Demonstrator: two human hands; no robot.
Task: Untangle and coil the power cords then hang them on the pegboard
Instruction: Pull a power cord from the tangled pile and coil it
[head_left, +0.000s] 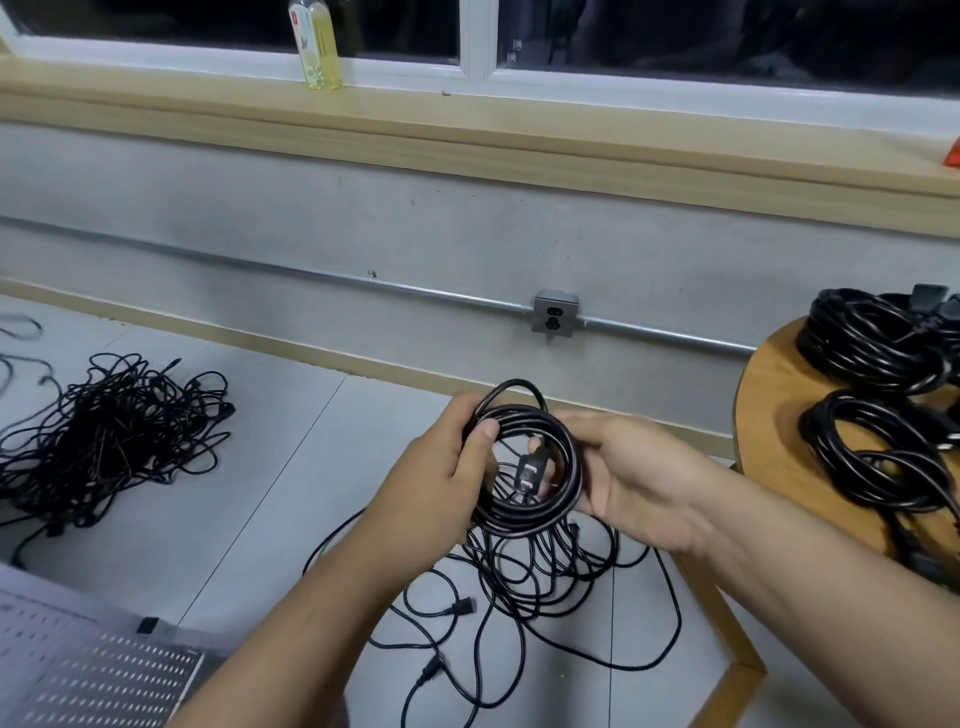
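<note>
Head view: one coil (524, 512) looks wound. My left hand (441, 483) grips its left side, thumb over the strands, and my right hand (634, 478) is curled round the right side, fingertips at the plug (532, 470) in the middle. Done: finished coils (878, 353) on the bench (769, 395), right of my right hand. Left: loose cords (545, 577) on the floor (260, 441) under both hands, a tangled pile (104, 431) well left of them, and all the hanging, since the pegboard (78, 670) below my left arm shows no cord on the part in view.
</note>
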